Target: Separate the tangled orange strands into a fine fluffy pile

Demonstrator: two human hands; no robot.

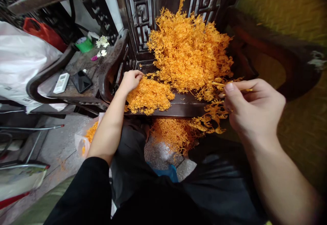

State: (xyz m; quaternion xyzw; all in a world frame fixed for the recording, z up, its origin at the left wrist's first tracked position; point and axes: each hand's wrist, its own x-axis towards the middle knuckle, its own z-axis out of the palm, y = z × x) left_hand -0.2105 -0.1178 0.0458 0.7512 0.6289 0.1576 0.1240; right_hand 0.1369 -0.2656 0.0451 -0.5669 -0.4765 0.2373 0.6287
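Observation:
A large heap of thin, branching orange plastic-looking pieces point(191, 51) lies on a dark wooden chair seat point(184, 110), rising against the carved back. In front of it and to the left is a smaller, flatter pile of short orange bits point(150, 97). My left hand point(130, 81) is at that pile's left edge, its fingers curled together; what they hold, if anything, is hidden. At the right of the large heap, my right hand point(255, 105) pinches an orange branching strand point(218, 84) between thumb and fingers. More linked orange pieces point(212, 116) hang just below it over the seat edge.
Below the seat, between my knees, is another orange mass point(173, 133), with something blue point(166, 173) near it. On the side table at left are a white remote point(61, 83), a black phone point(81, 81) and green tape point(84, 44). A bag with orange bits point(85, 138) stands on the floor.

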